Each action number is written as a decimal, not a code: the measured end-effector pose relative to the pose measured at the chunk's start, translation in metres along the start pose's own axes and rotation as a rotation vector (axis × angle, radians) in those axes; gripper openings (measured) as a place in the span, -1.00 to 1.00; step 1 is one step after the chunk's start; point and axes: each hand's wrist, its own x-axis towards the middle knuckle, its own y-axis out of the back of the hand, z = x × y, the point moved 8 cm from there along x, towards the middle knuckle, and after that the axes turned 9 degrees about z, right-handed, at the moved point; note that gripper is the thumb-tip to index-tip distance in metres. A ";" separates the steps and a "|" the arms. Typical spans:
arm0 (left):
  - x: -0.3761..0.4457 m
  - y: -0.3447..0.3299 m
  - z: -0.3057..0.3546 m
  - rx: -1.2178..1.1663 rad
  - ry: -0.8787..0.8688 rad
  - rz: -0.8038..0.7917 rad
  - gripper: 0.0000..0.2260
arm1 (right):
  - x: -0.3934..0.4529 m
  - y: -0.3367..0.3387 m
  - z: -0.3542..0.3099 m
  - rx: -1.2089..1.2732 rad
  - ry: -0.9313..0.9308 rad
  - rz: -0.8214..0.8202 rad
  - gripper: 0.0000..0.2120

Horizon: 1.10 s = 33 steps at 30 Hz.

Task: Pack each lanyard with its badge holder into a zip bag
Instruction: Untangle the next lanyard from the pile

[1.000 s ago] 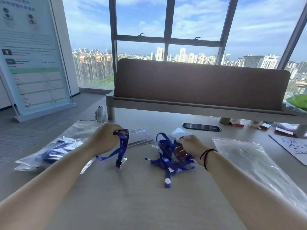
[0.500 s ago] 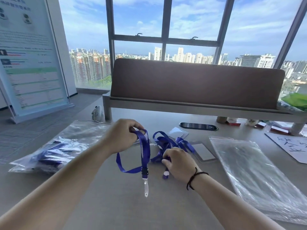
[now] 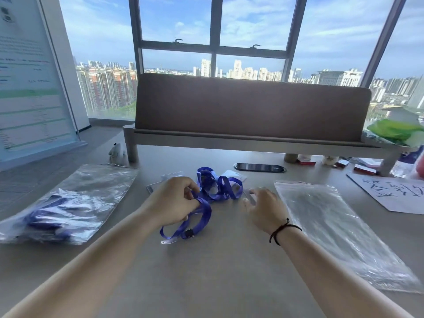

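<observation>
My left hand (image 3: 174,200) grips one blue lanyard (image 3: 199,216) near its top. The loop hangs down to the table, with its black clip (image 3: 188,234) and clear strap lying there. A tangled pile of blue lanyards (image 3: 218,187) lies just beyond, among clear badge holders (image 3: 172,177). My right hand (image 3: 263,207) is to the right of the pile, fingers spread over a blurred clear badge holder (image 3: 249,195). An empty zip bag (image 3: 332,226) lies flat on the right. A filled zip bag (image 3: 57,214) with blue lanyards lies on the left.
A raised shelf (image 3: 252,140) with a brown panel crosses the back of the desk. A black oval cable cover (image 3: 259,168) sits under it. A handwritten paper (image 3: 394,191) and small red boxes (image 3: 364,169) are at far right. A poster stand (image 3: 29,88) stands at left.
My left hand has lowered its lanyard so the clip end rests on the table. My right hand has left the lanyard pile and moved right, over a badge holder.
</observation>
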 end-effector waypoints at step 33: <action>-0.080 0.037 0.112 -0.522 -0.214 -0.205 -0.96 | -0.140 0.062 -0.115 0.857 0.036 -0.717 -0.22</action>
